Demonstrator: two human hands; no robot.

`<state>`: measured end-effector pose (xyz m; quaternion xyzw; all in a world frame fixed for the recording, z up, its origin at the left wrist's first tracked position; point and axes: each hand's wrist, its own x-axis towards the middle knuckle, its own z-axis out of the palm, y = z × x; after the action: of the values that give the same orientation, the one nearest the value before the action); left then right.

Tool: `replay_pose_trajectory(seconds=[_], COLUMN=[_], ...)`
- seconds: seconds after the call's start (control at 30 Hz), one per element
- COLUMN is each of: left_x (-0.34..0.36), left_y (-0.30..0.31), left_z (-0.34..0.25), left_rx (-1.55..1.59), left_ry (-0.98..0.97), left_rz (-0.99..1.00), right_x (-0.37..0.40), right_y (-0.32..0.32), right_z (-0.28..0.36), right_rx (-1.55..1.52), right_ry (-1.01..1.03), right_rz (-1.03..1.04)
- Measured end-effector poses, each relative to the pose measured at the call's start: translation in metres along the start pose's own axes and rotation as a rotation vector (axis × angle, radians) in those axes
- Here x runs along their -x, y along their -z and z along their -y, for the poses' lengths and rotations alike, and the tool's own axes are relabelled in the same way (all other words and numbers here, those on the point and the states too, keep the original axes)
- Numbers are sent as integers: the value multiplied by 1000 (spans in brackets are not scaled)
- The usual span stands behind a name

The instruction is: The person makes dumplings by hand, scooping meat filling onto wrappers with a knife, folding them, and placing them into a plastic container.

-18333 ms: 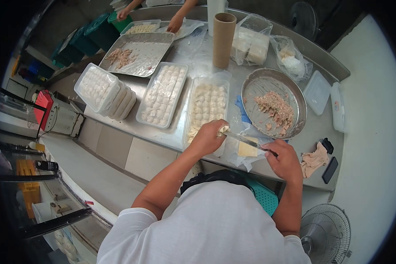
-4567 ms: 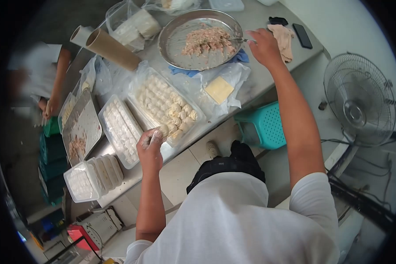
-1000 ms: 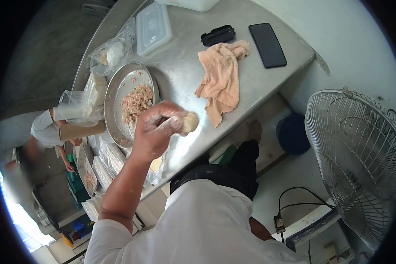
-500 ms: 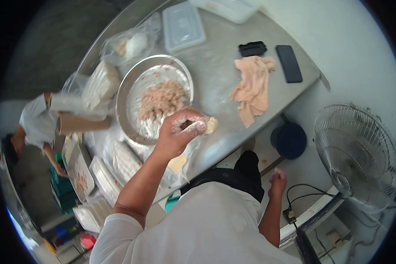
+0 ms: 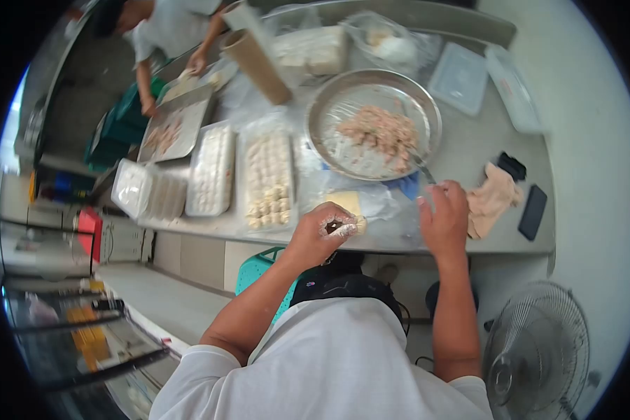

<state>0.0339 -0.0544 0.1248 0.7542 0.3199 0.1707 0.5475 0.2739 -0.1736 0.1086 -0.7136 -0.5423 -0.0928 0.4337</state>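
Left hand (image 5: 322, 234) is closed, floury fingers pinched round a small dumpling (image 5: 355, 224), held just above the near table edge (image 5: 399, 245), beside the stack of yellow wrappers (image 5: 344, 201). Right hand (image 5: 442, 218) has its fingers curled at the end of a thin utensil (image 5: 421, 168) that runs into the round metal pan (image 5: 427, 105). Can't tell whether it actually grips the utensil or just touches it.

Step looks like sealing the dumpling. To do it well, probably: pinch evenly all round, keep the meat filling (image 5: 378, 129) off the seam, don't squeeze so hard the skin splits. Dumpling sits right over the edge, so a slip likely drops it to the floor; better to work further in over the steel.

Room:
- Left of the hands, the tray of finished dumplings (image 5: 243, 183) has open space at its far end, with more filled trays beyond it.
- Right of the hands, a cloth (image 5: 490, 199) and a phone (image 5: 532, 212) lie near the table corner, with bare steel between them and the pan.
- A cardboard tube (image 5: 257, 59) and bags crowd the far side.
- A co-worker (image 5: 168, 28) is at the far end, well apart.
- A fan (image 5: 535, 350) stands on the floor at the lower right, clear of the arms.
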Motion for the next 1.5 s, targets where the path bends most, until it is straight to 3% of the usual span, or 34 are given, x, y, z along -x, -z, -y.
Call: replay_pose_trajectory(seconds=[0.07, 0.1, 0.17, 0.3, 0.4, 0.57, 0.7, 0.8, 0.9, 0.93, 1.03, 1.13, 1.23, 1.43, 1.5], left_x=[7, 7, 8, 4, 3, -11, -12, -11, -12, -11, -10, -21, -41, -51, -51], left_y=[23, 39, 82, 163, 195, 203, 198, 195, 195, 190, 147, 70, -1, -23, -24], left_z=[14, 29, 60, 93, 110, 138, 148, 149, 147, 137, 95, 83, 106, 131, 137], left_rx=[-66, -61, -336, -421, -452, -292, -230, -452, -598, -696, -544, -333, -382, -463, -424], left_ry=[5, -2, -181, -37, 61, -67, -4, -104, -139, -232, -240, -316, -311, -271, -260], left_rz=[-142, -174, -306, -450, -322, -27, 59, 69, 101, 8, -124, 41, 50, -26, -18], right_x=[-13, -16, -23, -38, -46, -63, -87, -90, -87, -85, -87, -89, -83, -84, -90], right_y=[-15, -24, -39, -53, -59, -51, -29, -13, -12, -21, -55, -92, -109, -86, -78], right_z=[-18, -27, -39, -33, -27, -20, 7, 32, 39, 37, 39, 15, -11, -26, -24], right_rx=[368, 360, 412, 508, 662, 808, 938, 967, 802, 743, 623, 610, 488, 212, 222], right_ry=[51, 84, -179, -209, -169, -209, -324, -376, -211, -165, -71, -59, -52, 173, 125], right_rz=[215, 213, 543, 605, 693, 708, 796, 721, 621, 639, 628, 638, 716, 867, 920])
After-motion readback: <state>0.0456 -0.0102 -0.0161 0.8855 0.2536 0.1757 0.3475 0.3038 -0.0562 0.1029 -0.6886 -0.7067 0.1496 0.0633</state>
